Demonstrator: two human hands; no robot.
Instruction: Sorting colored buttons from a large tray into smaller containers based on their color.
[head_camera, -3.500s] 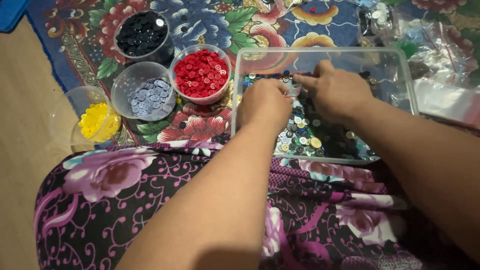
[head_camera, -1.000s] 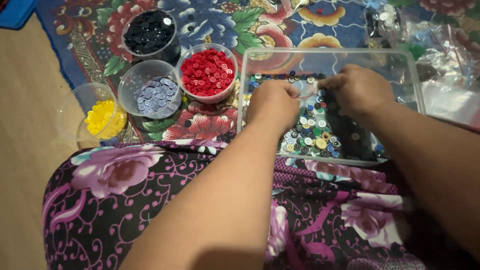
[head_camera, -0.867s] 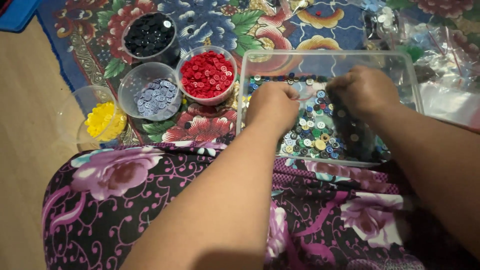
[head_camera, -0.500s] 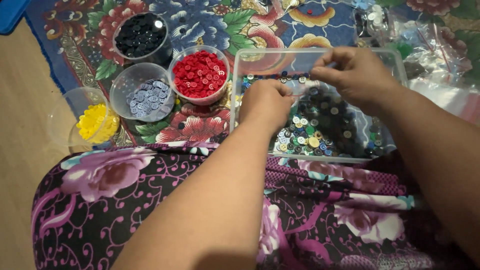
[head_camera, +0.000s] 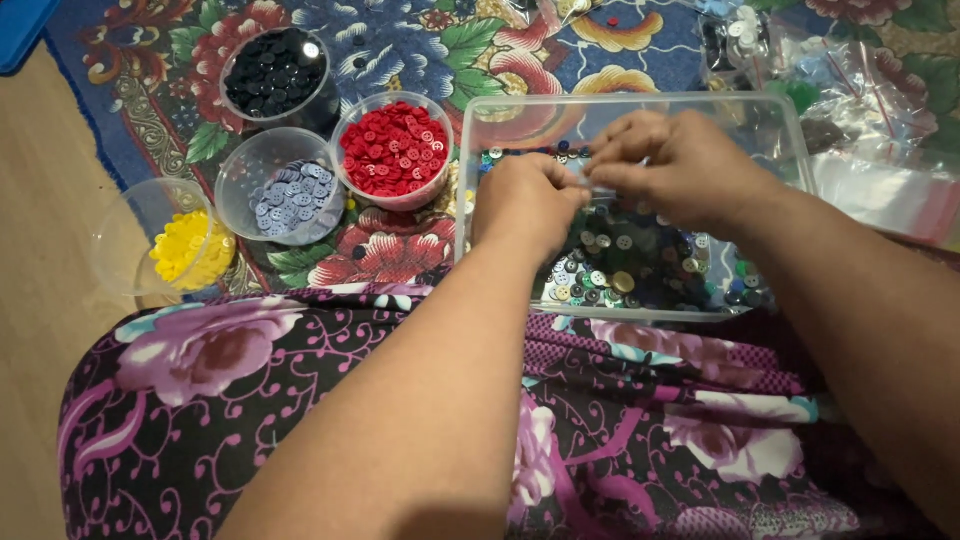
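— Where were the hands at that moment?

— Both were over the clear plastic tray (head_camera: 800, 130) at the upper centre of the frame. The left hand (head_camera: 525, 200) was curled, fingertips pinched together over the mixed buttons (head_camera: 625, 265). The right hand (head_camera: 680, 165) met it from the right, fingers bent inward and closed at the tips. Whether either pinch actually held a button, I could not tell.

— And the sorted ones?

— To the left of the tray, on the floral mat (head_camera: 400, 50): a bowl of red buttons (head_camera: 395, 150) just beside the tray, a bowl of grey buttons (head_camera: 285, 195), a bowl of black buttons (head_camera: 272, 68) above, and a bowl of yellow buttons (head_camera: 185, 245) furthest left.
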